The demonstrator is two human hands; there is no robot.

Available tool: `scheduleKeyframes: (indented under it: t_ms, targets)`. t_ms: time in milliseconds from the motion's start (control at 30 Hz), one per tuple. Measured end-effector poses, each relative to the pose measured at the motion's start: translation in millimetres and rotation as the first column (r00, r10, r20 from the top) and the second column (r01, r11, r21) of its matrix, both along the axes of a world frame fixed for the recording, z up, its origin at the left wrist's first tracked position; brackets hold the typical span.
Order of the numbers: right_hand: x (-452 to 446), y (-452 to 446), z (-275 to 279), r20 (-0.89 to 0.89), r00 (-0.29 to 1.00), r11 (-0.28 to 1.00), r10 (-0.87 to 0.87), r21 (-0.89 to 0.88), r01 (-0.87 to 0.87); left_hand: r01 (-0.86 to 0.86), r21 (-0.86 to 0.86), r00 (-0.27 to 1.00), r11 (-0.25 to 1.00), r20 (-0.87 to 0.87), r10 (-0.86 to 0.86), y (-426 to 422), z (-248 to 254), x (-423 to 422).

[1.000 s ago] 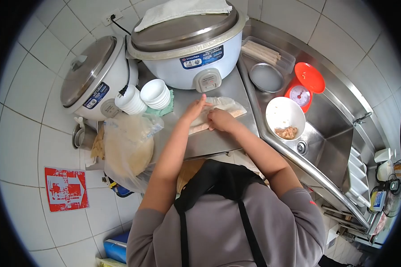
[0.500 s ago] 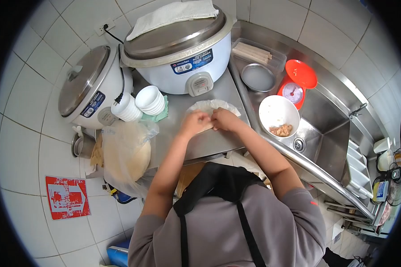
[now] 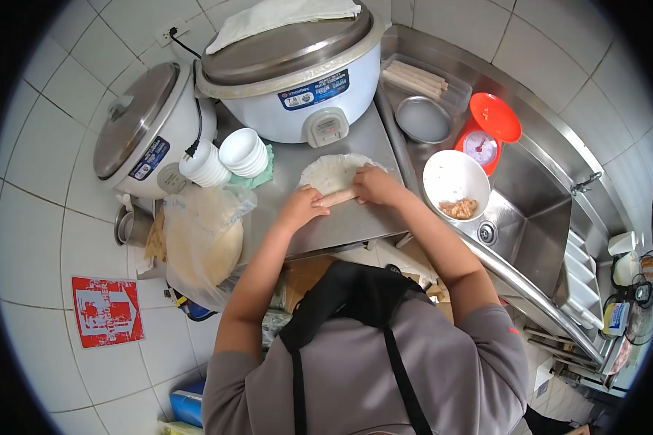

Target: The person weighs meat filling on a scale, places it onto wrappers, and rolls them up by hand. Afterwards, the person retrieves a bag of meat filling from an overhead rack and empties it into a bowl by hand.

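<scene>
From far off, my head view shows the left hand (image 3: pixel 302 208) and the right hand (image 3: pixel 374 185) near the middle of the frame. Their fingers are curled in, holding the two ends of a thin roll (image 3: pixel 339 197). It sits along the bottom side of a pale, round wrapper (image 3: pixel 332 171) on the shiny counter (image 3: pixel 326 238). I see a white bowl (image 3: pixel 450 172) to the right.

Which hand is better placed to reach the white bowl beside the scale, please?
Probably the right hand: it is nearer the white bowl, while the left hand is farther left along the roll.
</scene>
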State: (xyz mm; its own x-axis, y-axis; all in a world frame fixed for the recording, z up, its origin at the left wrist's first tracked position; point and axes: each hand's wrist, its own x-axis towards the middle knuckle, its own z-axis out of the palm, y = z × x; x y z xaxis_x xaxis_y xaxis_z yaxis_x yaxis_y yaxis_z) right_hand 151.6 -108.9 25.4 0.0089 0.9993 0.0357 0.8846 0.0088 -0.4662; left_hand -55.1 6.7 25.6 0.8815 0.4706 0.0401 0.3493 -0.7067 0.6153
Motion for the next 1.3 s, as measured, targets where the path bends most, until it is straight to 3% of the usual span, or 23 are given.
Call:
scheduleKeyframes:
  t_ms: [67, 133, 333, 433, 533, 600, 633, 733, 833, 933, 967, 1100, 1200, 1233, 1300]
  targets:
    - [-14.6, 9.0, -2.6, 0.020, 0.997, 0.997, 0.072, 0.013, -0.072, 0.019, 0.047, 0.999, 0.999, 0.027, -0.020, -9.6, 2.0, 10.5]
    - [-17.8, 10.9, -12.6, -0.001, 1.000, 0.997, 0.022, 0.068, -0.022, 0.045, 0.069, 0.993, 0.997, 0.108, -0.053, -16.7, -4.6, 23.3]
    - [11.0, -14.5, -9.7, -0.189, 0.981, 0.984, -0.044, 0.159, 0.074, -0.014, 0.006, 0.995, 1.000, 0.099, 0.014, 0.1, -20.1, -6.6]
    - [15.0, -20.4, -7.1, -0.317, 0.948, 0.986, -0.006, 0.156, 0.059, -0.040, -0.169, 0.987, 0.985, 0.150, 0.066, 1.4, -15.9, -19.9]
    - [29.4, -16.7, -13.6, -0.304, 0.951, 0.983, 0.050, 0.184, 0.007, -0.063, -0.531, 0.971, 0.845, 0.165, 0.176, 13.8, -30.1, -27.5]
    - [34.6, -14.9, -18.7, -0.270, 0.962, 0.976, 0.029, 0.214, 0.031, -0.108, -0.529, 0.978, 0.842, 0.097, 0.186, 23.7, -32.2, -33.7]
    - [38.6, -11.9, -20.7, -0.240, 0.971, 0.977, 0.009, 0.211, 0.043, -0.131, -0.525, 0.979, 0.841, 0.064, 0.192, 27.8, -30.8, -34.8]
    - [42.2, -4.8, -21.8, -0.160, 0.984, 0.978, -0.072, 0.184, 0.101, -0.247, -0.223, 0.969, 0.943, -0.071, 0.237, 34.0, -20.7, -35.4]
    - [38.9, -1.1, -20.1, -0.110, 0.978, 0.974, -0.176, 0.127, 0.189, -0.258, 0.110, 0.934, 0.960, 0.282, 0.218, 12.7, -9.8, -15.2]
    - [38.2, -1.8, -18.1, -0.072, 0.965, 0.960, -0.251, 0.109, 0.258, -0.078, -0.074, 0.955, 0.994, 0.282, 0.096, -10.1, -4.2, 1.1]
    - [40.4, -3.0, -18.2, -0.050, 0.955, 0.947, -0.292, 0.128, 0.296, -0.088, -0.013, 0.953, 0.996, 0.290, 0.088, -7.4, -10.8, 1.5]
    - [35.6, 4.3, -9.7, 0.008, 0.930, 0.893, -0.368, 0.281, 0.351, -0.104, -0.049, 0.949, 0.993, 0.294, 0.114, 2.9, -15.5, 1.4]
    - [10.7, 18.3, -17.9, -0.249, 0.968, 0.943, 0.026, 0.327, 0.059, -0.106, -0.012, 0.957, 0.994, 0.271, 0.106, 3.0, -12.3, 2.8]
    - [5.4, 18.2, -16.1, -0.212, 0.977, 0.962, 0.000, 0.267, 0.058, -0.128, 0.034, 0.961, 0.991, 0.251, 0.116, -0.6, -10.0, 4.7]
    - [8.3, 21.3, -20.0, -0.336, 0.941, 0.964, -0.026, 0.242, 0.113, -0.132, 0.128, 0.951, 0.983, 0.295, 0.089, -8.4, -4.5, 14.5]
